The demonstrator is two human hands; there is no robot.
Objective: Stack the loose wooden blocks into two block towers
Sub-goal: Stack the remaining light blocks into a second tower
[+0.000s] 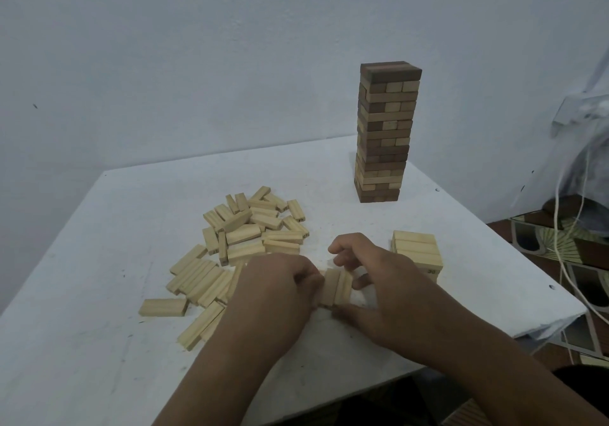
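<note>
Both hands meet over a small group of pale blocks lying side by side on the white table. The left hand has its fingers curled in against the group's left side, and the right hand closes on it from the other side — thumb low along the near edge, fingers arched over the far end, so the blocks are pinched between the two hands. Just beyond and to the left of the left hand spreads the loose heap of pale blocks, some piled crosswise, others lined up in a row that runs under the left wrist; a single block lies apart further left. Immediately right of the right hand, partly hidden behind its knuckles, stands a short stack of pale blocks — only a few layers high, with a printed number on one block's end. Well beyond the right hand, near the table's far edge, rises a tall tower of mixed brown and pale blocks, upright against the light wall. White cables hang off to the right of the table.
</note>
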